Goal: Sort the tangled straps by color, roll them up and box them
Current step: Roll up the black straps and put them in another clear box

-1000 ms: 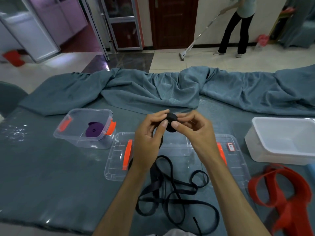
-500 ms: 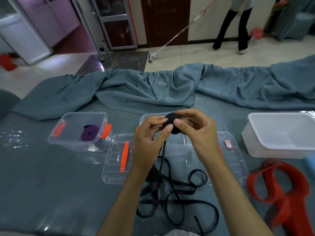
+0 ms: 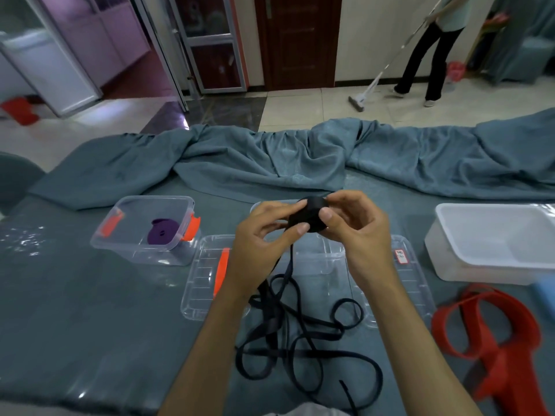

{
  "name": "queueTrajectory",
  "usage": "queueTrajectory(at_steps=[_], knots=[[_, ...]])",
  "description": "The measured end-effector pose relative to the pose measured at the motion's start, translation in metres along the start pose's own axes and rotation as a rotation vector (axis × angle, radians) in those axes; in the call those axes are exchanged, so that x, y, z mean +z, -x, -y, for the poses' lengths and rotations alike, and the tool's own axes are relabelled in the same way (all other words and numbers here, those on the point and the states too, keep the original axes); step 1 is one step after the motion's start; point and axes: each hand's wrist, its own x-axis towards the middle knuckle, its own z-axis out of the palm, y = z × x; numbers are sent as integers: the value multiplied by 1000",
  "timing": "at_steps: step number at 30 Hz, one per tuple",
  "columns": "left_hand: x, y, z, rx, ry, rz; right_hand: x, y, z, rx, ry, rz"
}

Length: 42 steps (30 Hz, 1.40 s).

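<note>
A small black roll of strap [image 3: 310, 216] is held above the table between both hands. My left hand [image 3: 261, 238] pinches its near side with thumb and fingers. My right hand [image 3: 354, 229] grips the roll from the right, thumb on its front. The loose rest of the black strap [image 3: 303, 334] hangs from the roll and lies in tangled loops on the table. A rolled purple strap [image 3: 162, 234] lies in a clear box [image 3: 126, 250] with orange latches at the left. A red strap [image 3: 498, 334] lies in loops at the right.
Two clear lids lie flat, one with an orange latch [image 3: 204, 280] left, one labelled [image 3: 411, 274] right, with a clear box [image 3: 318, 253] behind my hands. A white tub [image 3: 492, 241] stands right. Bunched blue cloth [image 3: 300, 157] crosses the back. A person [image 3: 435, 46] sweeps beyond.
The roll has been turned between my fingers, taking up a little more black strap. The view has shifted slightly; the sweeping person moved their broom to the right.
</note>
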Motion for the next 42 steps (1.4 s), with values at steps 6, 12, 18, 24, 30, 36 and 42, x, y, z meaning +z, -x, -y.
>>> queueTrajectory(at_steps=[6, 12, 18, 24, 30, 36, 42], knots=[[-13, 6, -10, -1, 36, -39, 3, 9, 6, -33, 83, 108], [-14, 13, -12, 14, 164, 13, 7, 24, 8, -75, 41, 44], [-9, 21, -13, -14, 193, -48, 7, 33, 10, 32, 56, 74], [1, 23, -10, 7, 195, -20, 11, 37, 8, 7, -6, -19], [-1, 23, -8, 7, 239, -85, 6, 26, 12, -28, 80, 68], [-13, 12, -8, 26, 168, -20, 13, 24, 6, -17, -11, 69], [-7, 7, -6, 44, 181, -119, 13, 7, 8, -69, 99, 101]])
